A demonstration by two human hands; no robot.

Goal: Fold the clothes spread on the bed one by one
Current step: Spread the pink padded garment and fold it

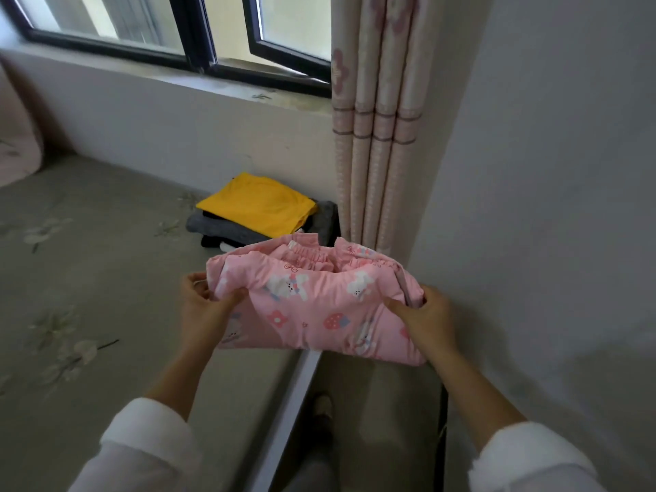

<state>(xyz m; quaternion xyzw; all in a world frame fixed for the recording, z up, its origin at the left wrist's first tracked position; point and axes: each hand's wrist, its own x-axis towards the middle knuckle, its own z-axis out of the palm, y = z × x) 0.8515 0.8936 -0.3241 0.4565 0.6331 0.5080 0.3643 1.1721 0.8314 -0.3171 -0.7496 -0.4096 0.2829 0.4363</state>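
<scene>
The left hand [206, 307] and right hand [426, 319] each gripped an end of the folded pink garment [319, 310]; beyond them lay a yellow-topped pile [257, 204]

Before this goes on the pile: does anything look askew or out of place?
Only mildly: the yellow garment sits skewed on the grey garment, which juts out to its right by the curtain. The pink bundle, gripped by left hand and right hand, looks intact.

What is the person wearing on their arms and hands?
Both arms wear soft-looking white sleeves: the left sleeve and right sleeve end partway up the forearms. The left hand and right hand are bare: no gloves, rings or watch show.
</scene>
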